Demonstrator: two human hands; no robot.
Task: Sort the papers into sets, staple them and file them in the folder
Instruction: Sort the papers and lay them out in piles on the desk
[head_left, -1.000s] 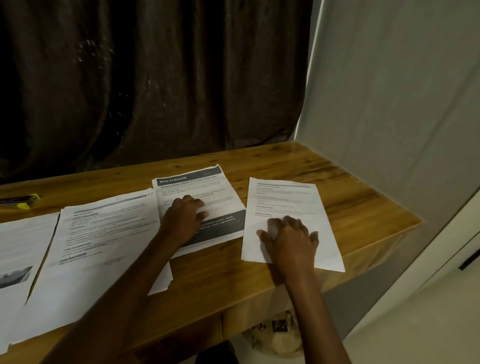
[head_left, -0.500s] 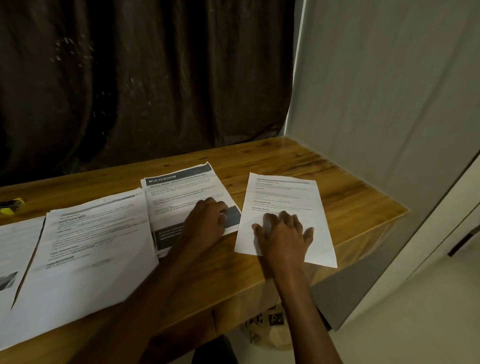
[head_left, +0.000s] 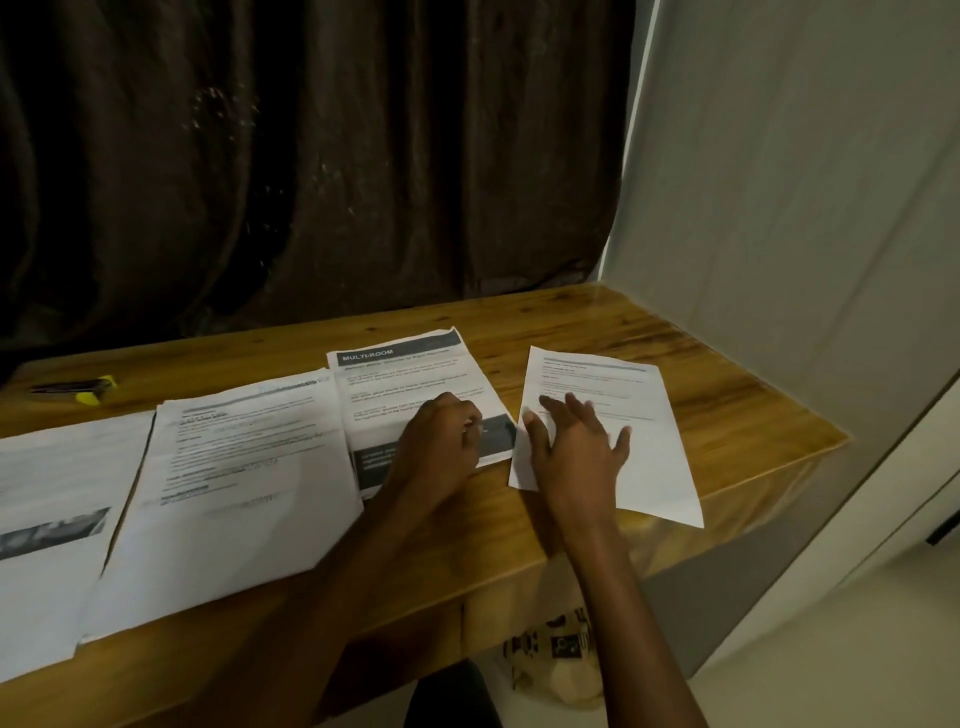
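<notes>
A wooden table runs across the view with a dark curtain behind its far edge and a pale wall past its right end. Near the far left corner lies a black and yellow stapler, well apart from the papers. At the left edge of the view, along the near side of the table, lies a sheet with a grey photo. Just right of it, and overlapping its edge, sits a large text sheet that reaches the near edge. Next comes the MULTI-ROOM sheet, with a dark header bar, its left side tucked against the text sheet. The left hand rests on the lower half of this sheet, knuckles up and fingers curled; whether it pinches the paper I cannot tell. Just beside it, the right hand lies flat with fingers spread wide, pressing on the near left part of a separate white sheet that sits toward the right end of the table, its near right corner hanging over the near edge. Under the table near the right end, a patterned bag shows on the floor.
</notes>
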